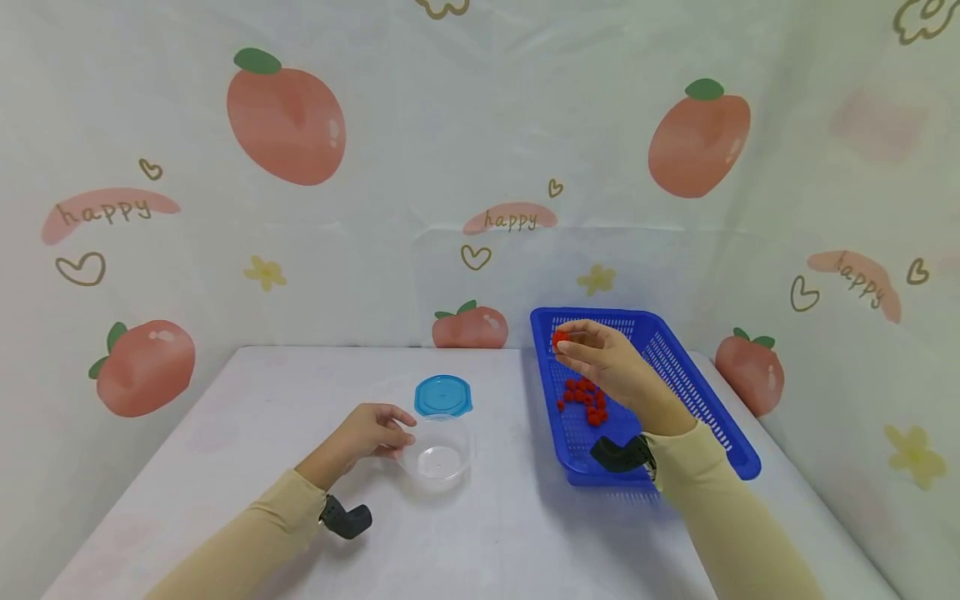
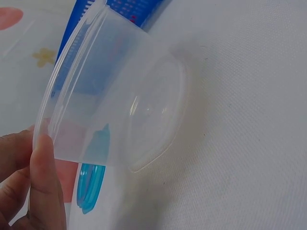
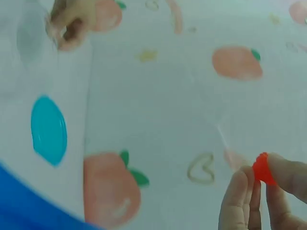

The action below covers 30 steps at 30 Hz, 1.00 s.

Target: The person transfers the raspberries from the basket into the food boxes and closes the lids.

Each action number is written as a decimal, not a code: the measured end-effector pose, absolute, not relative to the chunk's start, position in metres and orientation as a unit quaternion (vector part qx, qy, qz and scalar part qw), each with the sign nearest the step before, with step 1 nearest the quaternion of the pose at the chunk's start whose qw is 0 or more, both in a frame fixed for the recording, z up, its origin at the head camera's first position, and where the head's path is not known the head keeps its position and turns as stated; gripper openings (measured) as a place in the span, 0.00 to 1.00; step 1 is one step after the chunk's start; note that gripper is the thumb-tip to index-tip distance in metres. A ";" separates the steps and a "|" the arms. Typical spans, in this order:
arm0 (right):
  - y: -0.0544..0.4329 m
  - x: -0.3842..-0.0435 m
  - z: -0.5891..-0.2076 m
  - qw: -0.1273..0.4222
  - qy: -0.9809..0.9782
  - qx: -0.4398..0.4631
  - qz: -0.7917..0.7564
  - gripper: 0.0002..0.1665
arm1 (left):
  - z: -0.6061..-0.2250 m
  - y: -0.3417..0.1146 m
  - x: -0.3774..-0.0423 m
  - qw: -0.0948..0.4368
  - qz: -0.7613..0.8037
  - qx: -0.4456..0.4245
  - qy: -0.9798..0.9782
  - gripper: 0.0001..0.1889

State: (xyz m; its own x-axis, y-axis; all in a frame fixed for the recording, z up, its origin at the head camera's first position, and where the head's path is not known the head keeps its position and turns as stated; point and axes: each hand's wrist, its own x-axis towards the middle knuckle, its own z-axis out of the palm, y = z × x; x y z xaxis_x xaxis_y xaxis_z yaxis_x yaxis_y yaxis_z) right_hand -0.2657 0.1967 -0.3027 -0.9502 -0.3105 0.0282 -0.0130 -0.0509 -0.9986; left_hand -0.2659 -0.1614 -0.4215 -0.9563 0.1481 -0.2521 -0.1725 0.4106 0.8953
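My right hand (image 1: 603, 358) pinches a red raspberry (image 3: 263, 169) between thumb and fingertips, raised over the far left part of a blue plastic basket (image 1: 558, 433). Below it, several more raspberries (image 1: 581, 392) lie loose on the basket floor. On the white table stands a clear round plastic container (image 2: 120, 91), upright, its inside bare. Thumb and fingers of my left hand (image 1: 378, 429) grip its rim at the left side. Just behind the container lies a blue lid (image 1: 443, 395), flat and apart from it.
The basket's perforated right wall (image 1: 693, 383) runs near the right edge of the white table (image 1: 495, 542). A white curtain (image 1: 390, 125) printed with fruit and the word "happy" hangs behind the table and along both sides.
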 end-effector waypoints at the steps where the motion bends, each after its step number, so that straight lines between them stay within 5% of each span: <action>1: 0.192 -0.264 -0.304 0.105 0.675 -0.118 -0.721 0.08 | -0.421 -0.161 -0.266 0.148 0.543 -0.008 0.827 0.16; 30: 0.083 -0.236 -0.399 0.103 0.742 -0.078 -0.657 0.18 | -0.422 -0.163 -0.265 0.156 0.550 0.005 0.820 0.17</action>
